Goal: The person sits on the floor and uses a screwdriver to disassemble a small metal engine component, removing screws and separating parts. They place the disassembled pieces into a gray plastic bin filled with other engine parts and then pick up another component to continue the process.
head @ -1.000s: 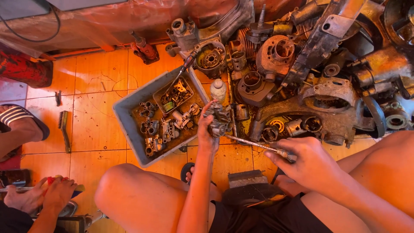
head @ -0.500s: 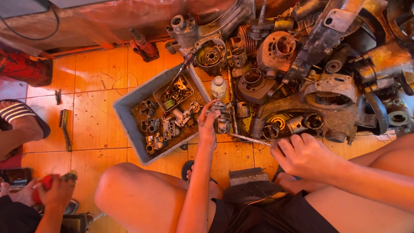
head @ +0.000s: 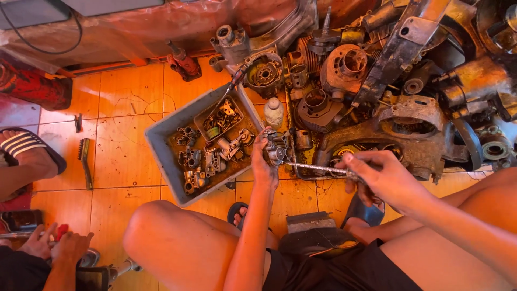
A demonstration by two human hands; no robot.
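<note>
Since the earlier frame, my right hand (head: pixel 385 180) is sitting a little lower and closer to my knee, and the co-worker's hands (head: pixel 54 245) at the lower left are now lying lower on the red-handled tool. My left hand (head: pixel 265 161) is closed around a small metal carburetor (head: pixel 277 148), keeping it just beside the right edge of the grey tray (head: pixel 161 143), above the orange tiles. My right hand is gripping a long thin screwdriver (head: pixel 318 168), fingers closed on the handle, and the tip is reaching to the carburetor. I am judging that I am in the step of working a screw on this part. For the next move, I think the tip must sit straight in the slot, and the left hand must be holding the part firm so that it is not turning. More small parts are lying in the tray, and a white bottle (head: pixel 274 111) is standing near it.
</note>
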